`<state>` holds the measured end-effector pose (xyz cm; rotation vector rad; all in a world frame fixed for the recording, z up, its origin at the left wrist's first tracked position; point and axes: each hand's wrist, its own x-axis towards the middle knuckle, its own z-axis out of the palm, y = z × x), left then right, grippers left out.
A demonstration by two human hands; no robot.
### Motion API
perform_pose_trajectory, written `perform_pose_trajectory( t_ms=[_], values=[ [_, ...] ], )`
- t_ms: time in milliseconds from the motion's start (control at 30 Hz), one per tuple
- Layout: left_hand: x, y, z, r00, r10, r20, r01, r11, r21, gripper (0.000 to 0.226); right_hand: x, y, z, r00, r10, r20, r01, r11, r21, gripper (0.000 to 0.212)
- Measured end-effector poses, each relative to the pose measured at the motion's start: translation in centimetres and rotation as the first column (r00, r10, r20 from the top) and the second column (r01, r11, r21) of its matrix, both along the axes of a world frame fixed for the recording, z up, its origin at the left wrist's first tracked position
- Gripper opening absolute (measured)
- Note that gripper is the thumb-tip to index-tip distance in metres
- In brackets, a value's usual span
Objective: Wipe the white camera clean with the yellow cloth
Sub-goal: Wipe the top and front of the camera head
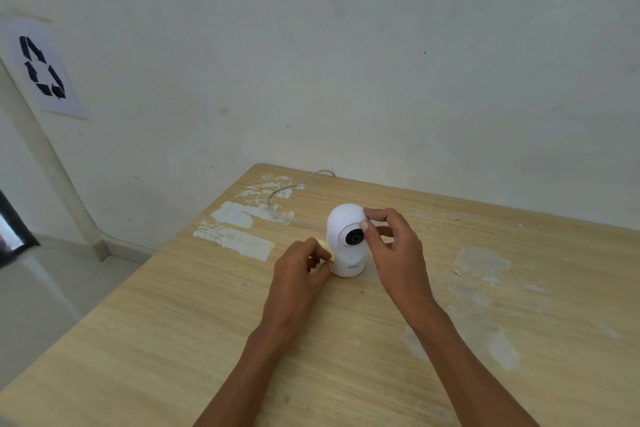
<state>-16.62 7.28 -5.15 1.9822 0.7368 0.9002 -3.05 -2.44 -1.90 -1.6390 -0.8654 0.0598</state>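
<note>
Here the white camera (347,241) stands upright on the bench (173,322), its long axis vertical and its dark lens turned toward the person; the left hand (300,270) sits just to its left, clenched around the bunched yellow cloth (326,248) and pressing it against the camera's lower left side. The right hand (394,246) steadies the domed head from the right, thumb and forefinger pinching it near the lens. Count: one camera, one cloth, one white cable (277,198), two hands.

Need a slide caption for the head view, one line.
Left hand presses yellow cloth against white camera while right hand steadies it on table.
</note>
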Motion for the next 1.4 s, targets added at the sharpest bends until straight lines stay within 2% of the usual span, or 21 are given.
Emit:
perform_pose_trajectory(
  t_ms=[167,233,367,433,533,667,767,900,1033,1133,1267,1400],
  values=[
    [0.7,-0.4,1.7,0.975,0.049,0.217,-0.078,0.989,0.129,0.013,0.0,-0.1,0.1,1.0,-0.001,0.009,0.001,1.0,-0.003,0.011],
    [0.7,-0.4,1.6,0.977,0.052,0.205,-0.074,0.992,0.101,0.014,0.0,-0.1,0.0,1.0,-0.002,0.013,0.002,1.0,-0.005,0.011],
    [0.0,0.0,0.3,1.0,-0.011,0.001,0.011,1.0,0.002,0.027,0.0,0.0,-0.1,1.0,0.005,0.013,-0.005,1.0,-0.005,0.012],
    [-0.1,0.0,0.0,0.999,-0.029,-0.046,0.028,1.0,-0.013,0.025,0.0,-0.1,-0.1,1.0,0.003,0.017,-0.002,1.0,-0.011,0.012],
    [0.2,-0.2,0.5,1.0,0.01,0.022,-0.009,1.0,-0.027,0.014,0.0,-0.1,0.1,1.0,0.003,0.017,-0.002,1.0,-0.016,0.012],
    [0.3,-0.4,1.2,0.985,0.079,0.153,-0.065,0.993,-0.098,0.025,-0.1,-0.2,0.4,1.0,0.015,0.021,-0.014,0.999,-0.034,0.012],
    [0.5,-0.6,1.1,0.982,0.079,0.173,-0.065,0.994,-0.084,0.018,-0.1,-0.3,1.0,0.999,0.028,0.022,-0.027,0.998,-0.054,0.016],
    [0.6,-0.3,1.2,0.982,0.12,0.147,-0.092,0.978,-0.185,0.011,0.0,0.0,1.6,0.999,0.03,0.026,-0.028,0.996,-0.087,0.019],
    [0.5,-0.1,0.9,0.989,0.085,0.121,-0.05,0.963,-0.265,0.005,0.2,0.3,1.9,0.999,0.05,0.017,-0.048,0.993,-0.103,0.018],
    [0.3,-0.1,0.8,0.986,0.075,0.151,-0.031,0.96,-0.278,0.009,0.2,0.4,2.0,0.998,0.058,0.027,-0.054,0.992,-0.116,0.019],
    [0.5,-0.5,1.1,0.961,0.086,0.264,-0.015,0.966,-0.26,0.011,0.0,0.6,1.7,0.99,0.086,0.112,-0.068,0.985,-0.161,0.034],
    [1.0,-0.5,1.3,0.936,0.09,0.34,-0.015,0.976,-0.217,0.011,0.1,0.7,1.5,0.99,0.073,0.123,-0.053,0.986,-0.157,0.029]
  ],
)
